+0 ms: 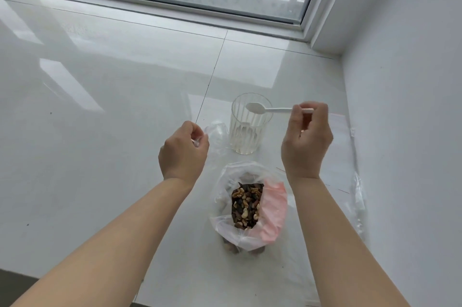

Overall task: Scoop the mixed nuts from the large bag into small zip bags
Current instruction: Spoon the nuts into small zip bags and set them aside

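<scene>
R hand (306,141) pinches white spoon (268,109) by handle end, bowl empty over clear cup (247,126). L hand (183,150) pinches small zip bag (216,135), mouth prob. not open yet. Nuts (247,205) in large bag (250,206) nearer body. Risk: floppy bag mouth collapses, nuts spill onto sill.

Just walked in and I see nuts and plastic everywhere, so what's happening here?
A person is portioning mixed nuts. The right hand holds a white plastic spoon, empty, over a clear ribbed cup. The left hand pinches the edge of a small clear bag beside the cup. The large bag of nuts sits open on the sill between the arms. More flat bags lie to the right.
</scene>
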